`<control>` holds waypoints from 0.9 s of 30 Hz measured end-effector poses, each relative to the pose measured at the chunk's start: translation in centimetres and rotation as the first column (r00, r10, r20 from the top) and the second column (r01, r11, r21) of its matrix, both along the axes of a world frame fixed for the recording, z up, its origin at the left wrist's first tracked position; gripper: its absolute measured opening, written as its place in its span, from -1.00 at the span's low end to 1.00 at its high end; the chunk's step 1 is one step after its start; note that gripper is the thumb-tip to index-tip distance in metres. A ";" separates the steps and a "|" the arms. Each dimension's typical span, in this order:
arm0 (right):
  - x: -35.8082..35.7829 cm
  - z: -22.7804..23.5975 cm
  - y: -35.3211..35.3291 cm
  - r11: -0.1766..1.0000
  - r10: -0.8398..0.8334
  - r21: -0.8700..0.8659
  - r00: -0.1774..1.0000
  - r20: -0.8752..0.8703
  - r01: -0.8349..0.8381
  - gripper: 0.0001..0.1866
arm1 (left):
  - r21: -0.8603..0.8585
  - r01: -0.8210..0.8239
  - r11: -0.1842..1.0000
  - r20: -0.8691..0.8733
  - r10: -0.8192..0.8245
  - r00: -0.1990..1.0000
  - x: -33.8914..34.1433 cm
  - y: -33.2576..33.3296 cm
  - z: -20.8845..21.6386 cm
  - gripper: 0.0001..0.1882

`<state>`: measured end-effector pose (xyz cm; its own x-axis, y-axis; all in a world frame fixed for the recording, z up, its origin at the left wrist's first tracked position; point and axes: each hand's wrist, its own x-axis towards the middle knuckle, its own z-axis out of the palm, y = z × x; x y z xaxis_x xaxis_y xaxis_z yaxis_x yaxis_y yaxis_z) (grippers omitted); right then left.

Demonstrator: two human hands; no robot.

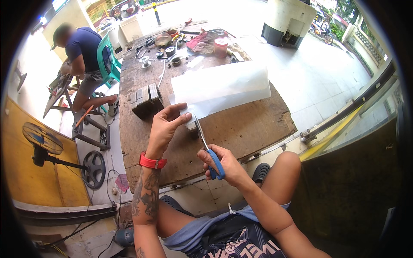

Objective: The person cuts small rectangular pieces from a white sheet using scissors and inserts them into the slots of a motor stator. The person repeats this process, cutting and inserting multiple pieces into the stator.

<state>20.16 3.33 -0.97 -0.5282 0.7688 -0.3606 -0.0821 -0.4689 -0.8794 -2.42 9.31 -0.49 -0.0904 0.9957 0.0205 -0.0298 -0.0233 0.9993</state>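
A large white, slightly see-through sheet (223,88) lies curved over the wooden table, its near left corner lifted toward me. My left hand (167,122) pinches that corner between thumb and fingers; a red watch is on the wrist. In my right hand (226,165) is a pair of scissors (214,161) with blue handles, fingers through the loops. The blades point away from me and meet the sheet's near edge just right of my left fingertips. Whether they have cut into it I cannot tell. A small block, partly hidden, sits under that corner.
A dark metal block (146,101) stands left of the sheet on the table (245,133). Wire spools (145,62), tape rolls, a red-lidded jar (220,47) and cloths crowd the far end. A person (84,56) sits on a green chair at left, near a fan (42,138).
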 end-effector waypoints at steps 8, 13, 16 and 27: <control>-0.2 0.3 -0.1 1.000 -0.006 0.009 1.000 0.004 0.006 -0.42 | 0.006 -0.001 1.000 -0.006 0.001 1.000 0.1 -0.1 0.1 -0.45; -0.1 0.2 -0.1 1.000 -0.002 0.018 1.000 0.014 0.002 -0.42 | -0.007 0.016 1.000 0.006 -0.016 1.000 -0.1 0.0 0.0 -0.45; 0.1 -0.1 -0.1 1.000 0.010 0.026 1.000 0.019 -0.011 -0.45 | -0.009 0.016 1.000 0.018 -0.016 1.000 0.0 0.0 -0.1 -0.46; 1.1 0.2 -0.1 0.910 -0.030 0.412 0.982 0.189 -0.052 -0.57 | 0.185 -0.012 0.983 0.144 -0.015 0.989 0.9 -2.0 2.8 -0.39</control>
<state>21.27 3.27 -0.79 -0.4919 0.8644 -0.1040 0.1053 -0.0594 -0.9927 -1.50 7.32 2.33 -0.1046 0.9760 0.1909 -0.1733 -0.2069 0.9629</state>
